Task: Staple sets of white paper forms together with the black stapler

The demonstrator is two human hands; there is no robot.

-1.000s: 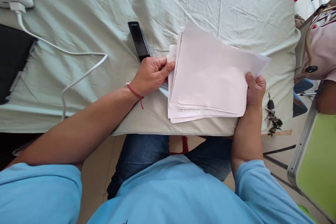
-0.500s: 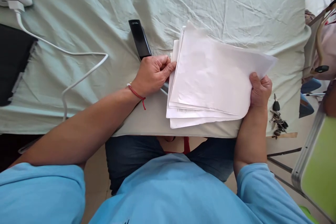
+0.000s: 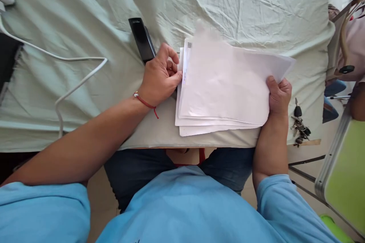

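The stack of papers [image 3: 225, 83] was located on the near part of the cloth-covered table [image 3: 85, 19], directly in front of the person, with its near edge close to the table edge. The long axis of the stack ran left to right between the two hands, tilted slightly so that the right end pointed up and away. The sheets were fanned, with the lower sheets offset toward the near-left corner.

The right hand [image 3: 278, 97] was closed on the right end of the stack, thumb on top and fingers beneath, and that end was held raised off the cloth. The left hand [image 3: 159, 78] was set at the left end of the stack, fingers curled, with the fingertips pinched narrowly at the edges of the uppermost sheets. A red string bracelet [image 3: 145, 102] was worn on the left wrist.

The top sheet was presented blank side up. On the strip of an underlying sheet exposed just beside the left fingertips, a small square printed mark and a short vertical line of print were visible; neither was legible. Faint print on a lower sheet at the near edge was likewise unreadable.

A black rectangular device [image 3: 142, 39] was lying just beyond the left hand, its near end covered by the knuckles. A white cable [image 3: 74, 60] was looped well to the left of that hand. A bunch of keys [image 3: 299, 125] was resting just to the right of the right hand, at the table edge.
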